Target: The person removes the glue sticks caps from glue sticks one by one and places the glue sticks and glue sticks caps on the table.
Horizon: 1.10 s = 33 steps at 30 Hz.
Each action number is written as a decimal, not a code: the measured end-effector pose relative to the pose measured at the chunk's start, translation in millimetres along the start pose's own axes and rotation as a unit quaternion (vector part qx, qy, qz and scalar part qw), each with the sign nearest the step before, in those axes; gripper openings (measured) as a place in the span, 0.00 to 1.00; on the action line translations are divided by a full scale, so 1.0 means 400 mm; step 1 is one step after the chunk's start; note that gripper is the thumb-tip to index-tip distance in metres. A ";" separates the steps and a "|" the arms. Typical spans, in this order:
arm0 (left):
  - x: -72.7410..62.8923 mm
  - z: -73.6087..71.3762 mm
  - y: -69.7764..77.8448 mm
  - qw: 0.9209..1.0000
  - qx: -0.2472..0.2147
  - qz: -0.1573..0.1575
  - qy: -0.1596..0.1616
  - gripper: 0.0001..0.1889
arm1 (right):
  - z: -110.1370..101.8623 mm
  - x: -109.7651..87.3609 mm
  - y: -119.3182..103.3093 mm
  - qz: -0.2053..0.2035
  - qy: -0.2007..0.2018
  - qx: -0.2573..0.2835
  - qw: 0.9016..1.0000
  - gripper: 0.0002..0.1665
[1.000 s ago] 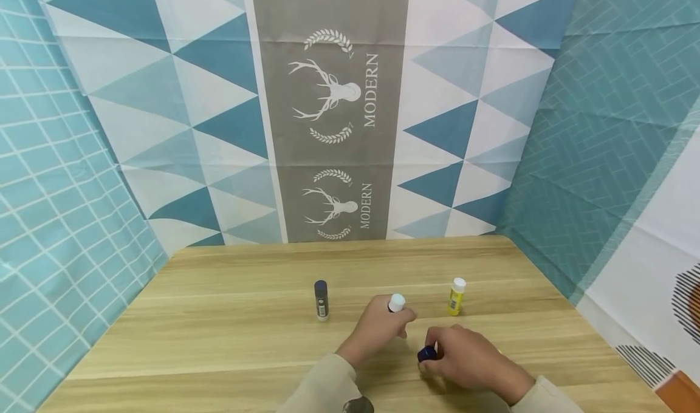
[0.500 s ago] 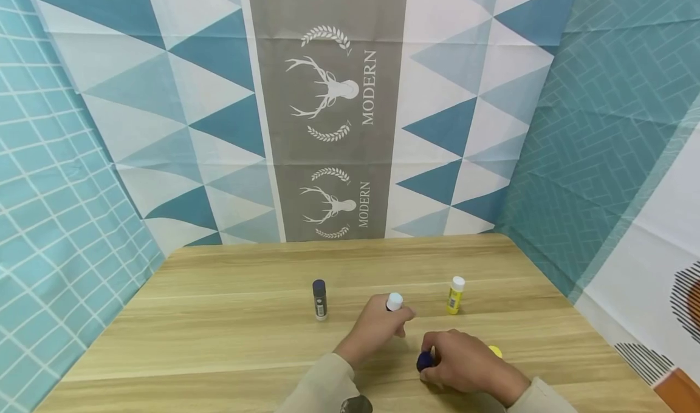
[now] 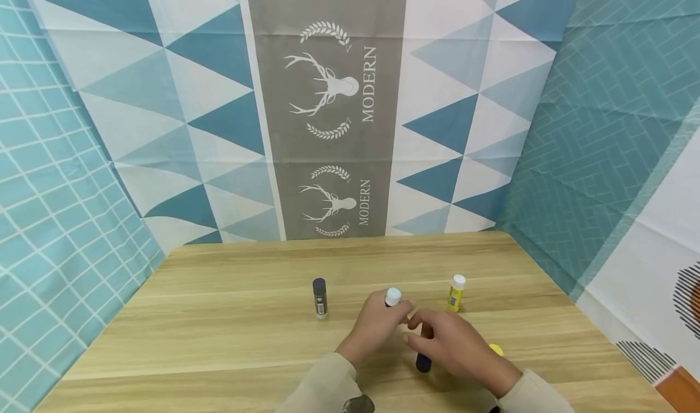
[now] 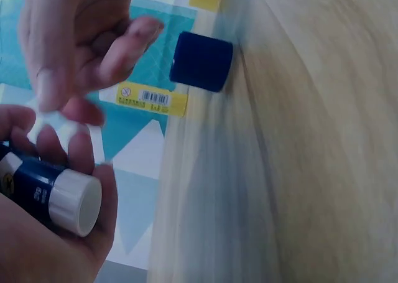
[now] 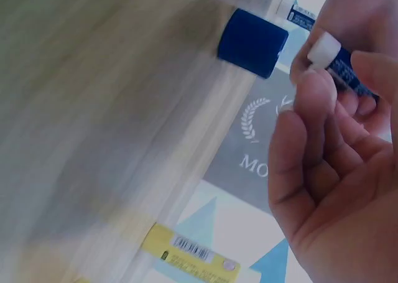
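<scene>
In the head view my left hand (image 3: 374,325) grips a navy glue stick (image 4: 34,186) with its white end up. On the table below stands a dark blue cap (image 3: 423,363), with nothing holding it. My right hand (image 3: 456,343) is just above and beside that cap, its thumb and fingers loosely bent and apart, close to the left hand. The right wrist view has the right hand's fingertips (image 5: 314,87) in front of the glue stick's white end; whether they touch it I cannot tell.
A second navy glue stick (image 3: 320,299) stands upright farther left on the wooden table (image 3: 219,334). Behind the right hand stands a yellow glue stick (image 3: 456,293) with a white cap. A yellow cap (image 3: 496,349) lies partly hidden by the right wrist. Patterned cloth hangs around the table.
My right hand has let go of the dark blue cap, leaving it on the table, and has moved up and left toward the left hand. The left hand still holds the glue stick.
</scene>
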<state>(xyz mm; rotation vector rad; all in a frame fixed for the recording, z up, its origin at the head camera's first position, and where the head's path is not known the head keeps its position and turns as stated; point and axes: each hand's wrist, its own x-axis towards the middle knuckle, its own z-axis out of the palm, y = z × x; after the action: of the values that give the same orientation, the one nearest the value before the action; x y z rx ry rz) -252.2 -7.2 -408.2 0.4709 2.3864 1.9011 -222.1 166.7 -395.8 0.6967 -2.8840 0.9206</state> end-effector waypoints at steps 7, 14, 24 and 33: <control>-0.001 0.002 0.007 0.999 -0.019 0.026 0.028 0.13 | 0.000 0.028 -0.023 -0.026 0.009 0.023 0.999 0.21; -0.010 0.002 0.015 0.998 -0.040 0.045 0.021 0.12 | 0.017 0.048 -0.033 -0.031 0.035 0.029 0.998 0.16; -0.018 -0.004 0.020 0.996 -0.079 0.040 0.016 0.19 | 0.011 0.093 -0.030 -0.060 0.076 0.019 0.995 0.09; -0.020 -0.002 0.015 0.994 -0.055 0.047 0.079 0.27 | 0.009 0.142 -0.033 -0.001 0.091 -0.021 0.996 0.06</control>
<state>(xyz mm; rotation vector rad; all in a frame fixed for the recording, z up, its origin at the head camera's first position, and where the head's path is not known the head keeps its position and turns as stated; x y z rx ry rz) -243.5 -9.2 -403.5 0.4490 2.3732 2.1744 -267.3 131.8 -382.2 0.5808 -2.7340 0.8724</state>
